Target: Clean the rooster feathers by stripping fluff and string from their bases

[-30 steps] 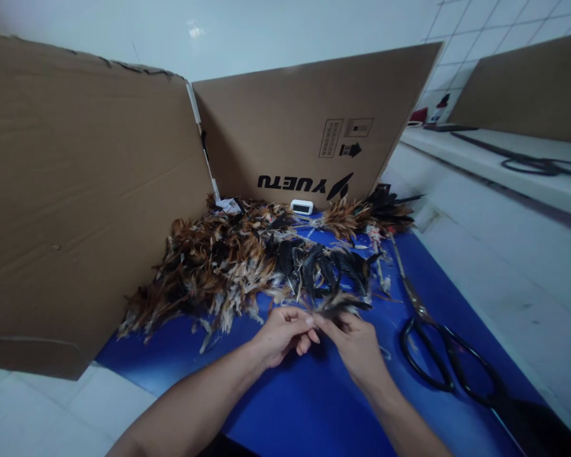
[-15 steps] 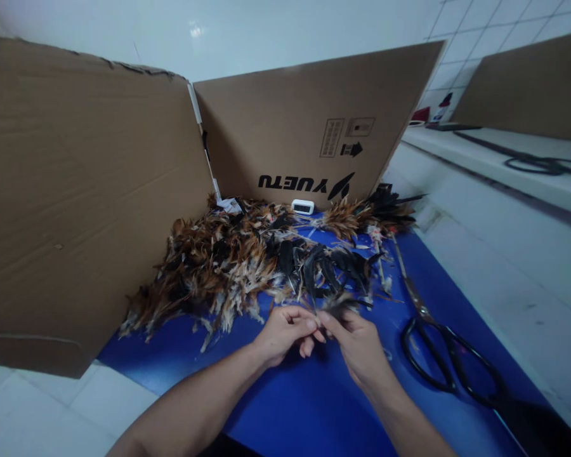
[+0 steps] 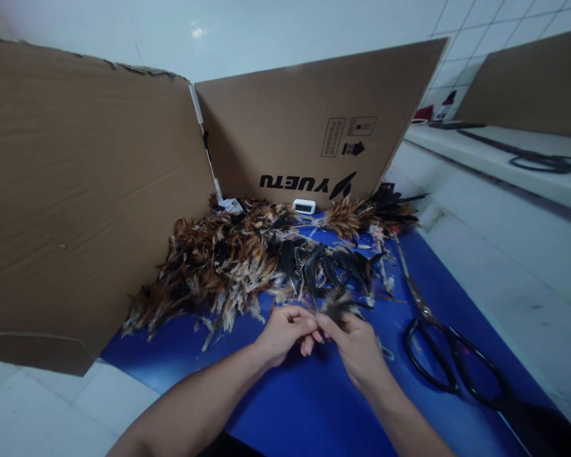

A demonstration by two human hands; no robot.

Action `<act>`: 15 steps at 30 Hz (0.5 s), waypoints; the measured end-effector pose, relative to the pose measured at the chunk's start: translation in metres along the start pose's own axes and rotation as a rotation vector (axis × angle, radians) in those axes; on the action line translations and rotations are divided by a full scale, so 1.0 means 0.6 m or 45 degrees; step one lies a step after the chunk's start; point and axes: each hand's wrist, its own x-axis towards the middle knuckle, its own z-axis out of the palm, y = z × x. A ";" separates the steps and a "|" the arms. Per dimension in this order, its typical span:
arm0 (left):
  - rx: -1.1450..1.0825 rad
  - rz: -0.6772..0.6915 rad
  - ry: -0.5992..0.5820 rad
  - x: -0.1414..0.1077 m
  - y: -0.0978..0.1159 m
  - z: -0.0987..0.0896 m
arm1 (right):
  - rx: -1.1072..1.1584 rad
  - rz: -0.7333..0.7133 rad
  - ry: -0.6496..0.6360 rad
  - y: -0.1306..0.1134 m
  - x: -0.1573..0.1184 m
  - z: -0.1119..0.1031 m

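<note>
Low in the middle of the head view, my left hand (image 3: 285, 332) and my right hand (image 3: 349, 339) meet at their fingertips over the blue tabletop (image 3: 304, 406). Dark feathers (image 3: 339, 306) stick out from the fingers of my right hand, which is closed on them. My left thumb and forefinger are pinched together beside the right fingertips; what lies between them is too small to make out. Just beyond my hands lie long black feathers (image 3: 321, 266). A big pile of brown and pale feathers (image 3: 219, 260) spreads to the left.
Large black-handled scissors (image 3: 428, 317) lie at the right. Cardboard panels (image 3: 95, 190) stand left and behind, with a small white device (image 3: 304, 206) at the back. A brown feather bundle (image 3: 345, 219) lies at the back right. A white ledge (image 3: 518, 155) holds other scissors.
The view has shifted very slightly. My right fingers have moved a little against my left fingertips, and the dark feathers in them have shifted slightly.
</note>
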 end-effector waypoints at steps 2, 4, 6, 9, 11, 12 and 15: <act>0.003 -0.014 0.005 0.000 0.001 0.000 | -0.042 -0.003 0.006 0.003 0.001 -0.002; 0.004 -0.037 0.011 -0.001 0.001 0.000 | -0.103 -0.009 0.012 0.007 0.002 -0.005; -0.009 -0.072 0.006 -0.001 0.001 0.000 | -0.171 -0.012 0.017 0.010 0.003 -0.008; -0.068 -0.129 -0.032 0.000 0.000 -0.004 | -0.246 -0.019 0.021 0.011 0.004 -0.012; -0.120 -0.157 -0.066 0.001 -0.001 -0.006 | -0.266 -0.033 0.018 0.009 0.003 -0.013; -0.144 -0.168 -0.080 0.001 -0.002 -0.007 | -0.273 -0.039 0.013 0.007 0.003 -0.013; -0.189 -0.195 -0.102 0.002 -0.003 -0.010 | -0.287 -0.058 -0.007 0.000 0.004 -0.012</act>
